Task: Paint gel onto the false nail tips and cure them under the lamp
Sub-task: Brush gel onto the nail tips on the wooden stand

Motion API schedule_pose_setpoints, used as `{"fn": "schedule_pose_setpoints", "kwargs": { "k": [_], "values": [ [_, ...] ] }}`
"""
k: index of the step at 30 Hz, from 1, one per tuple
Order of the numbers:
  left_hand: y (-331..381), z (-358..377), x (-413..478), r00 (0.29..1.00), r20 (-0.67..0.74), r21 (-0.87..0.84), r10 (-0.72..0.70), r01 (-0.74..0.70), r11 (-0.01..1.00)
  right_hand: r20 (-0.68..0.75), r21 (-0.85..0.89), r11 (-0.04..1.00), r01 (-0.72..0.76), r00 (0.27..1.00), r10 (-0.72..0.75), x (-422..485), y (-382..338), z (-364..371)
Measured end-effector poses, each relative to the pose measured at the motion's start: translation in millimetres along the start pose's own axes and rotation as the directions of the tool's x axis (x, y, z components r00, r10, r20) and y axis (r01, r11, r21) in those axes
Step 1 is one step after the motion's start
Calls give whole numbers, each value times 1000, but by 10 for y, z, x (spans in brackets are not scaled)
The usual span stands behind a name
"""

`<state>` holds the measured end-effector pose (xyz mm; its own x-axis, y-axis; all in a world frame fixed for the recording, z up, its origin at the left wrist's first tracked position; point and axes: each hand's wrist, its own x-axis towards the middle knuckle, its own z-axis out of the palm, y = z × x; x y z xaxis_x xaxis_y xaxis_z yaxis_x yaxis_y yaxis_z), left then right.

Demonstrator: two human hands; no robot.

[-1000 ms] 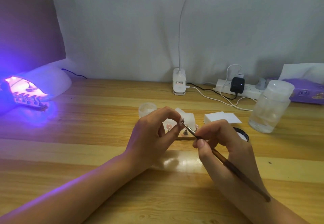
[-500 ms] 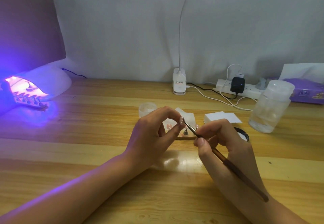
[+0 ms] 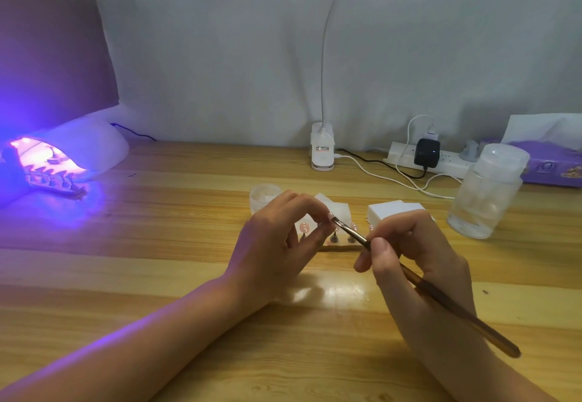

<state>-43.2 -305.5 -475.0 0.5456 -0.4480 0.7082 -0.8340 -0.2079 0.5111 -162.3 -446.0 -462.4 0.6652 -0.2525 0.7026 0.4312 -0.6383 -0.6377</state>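
Observation:
My left hand [image 3: 277,244] pinches a small false nail tip [image 3: 330,216] between thumb and fingers above the table. My right hand [image 3: 412,253] grips a brown-handled gel brush [image 3: 441,299], and its bristles touch that tip. Behind my fingers several pink nail tips on small stands [image 3: 334,237] sit on a holder strip. At the far left a white curing lamp [image 3: 72,153] glows purple, with a strip of nail tips [image 3: 52,181] lying at its mouth.
A small clear jar [image 3: 264,197] and white blocks [image 3: 393,209] stand just behind my hands. A clear plastic bottle [image 3: 486,190] stands at the right. A desk lamp base [image 3: 322,149], power strip [image 3: 422,157] with cables and a purple tissue pack [image 3: 554,162] line the wall.
The brush tip has shifted slightly over the nail tip; both hands stay almost in place.

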Motion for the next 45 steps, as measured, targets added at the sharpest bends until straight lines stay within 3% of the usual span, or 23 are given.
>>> {"fn": "schedule_pose_setpoints", "kwargs": {
  "k": [15,24,36,45],
  "values": [
    [9,-10,2,1000,8,14,4,-4,1000,26,-39,999,-31,999,32,20,17,24],
    [-14,-3,1,1000,-13,-21,25,-25,999,-35,-42,999,-24,999,23,15,-8,-17],
    [-14,-9,0,999,-6,8,40,-40,999,40,-82,997,-1,999,4,14,-18,19],
    [-2,-10,-8,999,-45,74,23,-20,997,-65,-56,998,-26,998,23,21,-1,-2]
  ]
}}
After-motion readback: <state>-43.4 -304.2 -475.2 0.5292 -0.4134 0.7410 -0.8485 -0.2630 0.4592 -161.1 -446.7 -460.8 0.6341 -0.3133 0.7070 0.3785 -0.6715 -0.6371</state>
